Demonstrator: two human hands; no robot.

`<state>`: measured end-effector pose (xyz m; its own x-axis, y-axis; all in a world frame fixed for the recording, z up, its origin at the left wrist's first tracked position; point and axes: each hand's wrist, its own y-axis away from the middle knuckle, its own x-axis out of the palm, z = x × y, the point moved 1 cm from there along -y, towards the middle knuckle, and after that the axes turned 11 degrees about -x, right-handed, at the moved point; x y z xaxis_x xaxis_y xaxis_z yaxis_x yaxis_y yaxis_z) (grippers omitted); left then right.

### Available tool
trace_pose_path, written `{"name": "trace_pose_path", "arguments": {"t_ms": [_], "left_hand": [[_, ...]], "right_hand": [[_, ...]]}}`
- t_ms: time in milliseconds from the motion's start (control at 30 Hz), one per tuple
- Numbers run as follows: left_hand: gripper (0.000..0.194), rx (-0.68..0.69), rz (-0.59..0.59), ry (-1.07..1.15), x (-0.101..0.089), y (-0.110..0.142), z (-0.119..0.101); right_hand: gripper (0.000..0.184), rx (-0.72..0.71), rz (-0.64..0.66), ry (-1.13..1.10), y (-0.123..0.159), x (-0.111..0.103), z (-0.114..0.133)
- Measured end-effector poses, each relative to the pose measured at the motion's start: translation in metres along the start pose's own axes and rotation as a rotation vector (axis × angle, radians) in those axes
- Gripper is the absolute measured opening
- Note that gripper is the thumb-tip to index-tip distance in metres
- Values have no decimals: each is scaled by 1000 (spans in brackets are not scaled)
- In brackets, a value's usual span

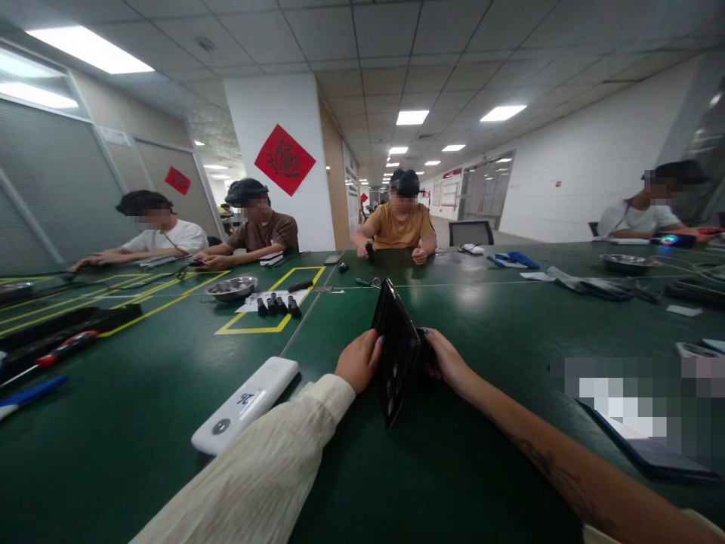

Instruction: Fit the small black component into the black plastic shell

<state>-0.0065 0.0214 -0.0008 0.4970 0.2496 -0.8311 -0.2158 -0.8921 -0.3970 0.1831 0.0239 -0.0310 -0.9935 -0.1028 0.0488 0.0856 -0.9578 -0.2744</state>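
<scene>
Upright and almost edge-on, a flat glossy black panel (pixel 398 363) stands over the green table in front of me; its exact kind is unclear. My left hand (pixel 361 360) grips its left face, thumb pressed against the surface. On the other side my right hand (pixel 445 359) has its fingers closed around a dark part at the panel's right edge. The panel partly hides the fingers of both hands. A white oblong device (pixel 260 389) marked "26" lies beside my left forearm.
The green table (pixel 317 483) has yellow tape outlines. Metal bowls (pixel 231 289) and several black cylindrical pieces (pixel 279 305) sit on it. A red-handled screwdriver (pixel 68 347) lies left; a dark-edged device (pixel 651 449), partly blurred, lies right. Several people (pixel 401 219) sit around the table.
</scene>
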Motion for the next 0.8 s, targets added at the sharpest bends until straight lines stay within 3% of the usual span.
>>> {"name": "trace_pose_path", "arguments": {"t_ms": [800], "left_hand": [[26,13,-28,19,5,0,6]], "right_hand": [[35,7,-7,24,2,1,4]]}}
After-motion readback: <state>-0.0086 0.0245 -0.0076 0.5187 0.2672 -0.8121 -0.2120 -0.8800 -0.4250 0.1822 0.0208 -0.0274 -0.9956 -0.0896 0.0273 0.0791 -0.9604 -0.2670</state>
